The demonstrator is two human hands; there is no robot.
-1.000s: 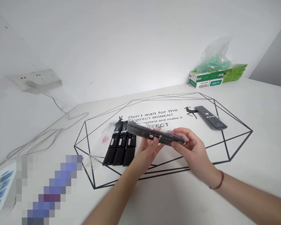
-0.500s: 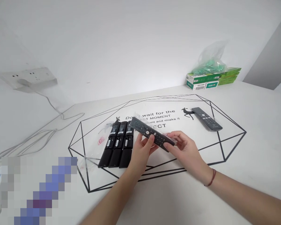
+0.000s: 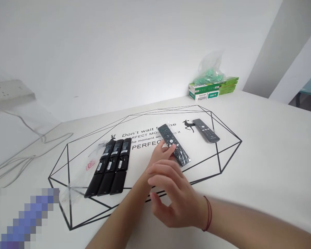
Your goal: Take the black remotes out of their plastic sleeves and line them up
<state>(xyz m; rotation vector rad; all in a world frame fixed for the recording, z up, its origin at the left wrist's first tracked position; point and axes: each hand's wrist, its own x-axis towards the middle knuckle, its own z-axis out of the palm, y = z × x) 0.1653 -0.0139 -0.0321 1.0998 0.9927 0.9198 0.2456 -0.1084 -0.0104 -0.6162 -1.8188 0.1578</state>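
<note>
My left hand [image 3: 162, 152] grips a black remote control [image 3: 174, 144] in a clear plastic sleeve, thumb on its buttons, over the middle of the printed table mat. Nearer to me, my right hand [image 3: 172, 193] is lifted with fingers curled but apart, holding nothing. It overlaps the left wrist in the view. To the left, several black remotes [image 3: 110, 166] lie face down side by side, their battery compartments uncovered. Another wrapped remote [image 3: 206, 130] lies face up at the right, beside the deer print.
A clear plastic bag [image 3: 79, 176] with a red mark lies left of the row. Green and white boxes [image 3: 204, 91] stand against the wall, a plastic bag [image 3: 211, 71] on top. Cables [image 3: 28, 157] run along the left from a wall socket [image 3: 9, 91]. A blurred patch covers the lower left.
My right hand has let go of the wrapped remote and drawn back toward me. My left hand keeps the remote, now turned more upright in view. The camera has swung right.
</note>
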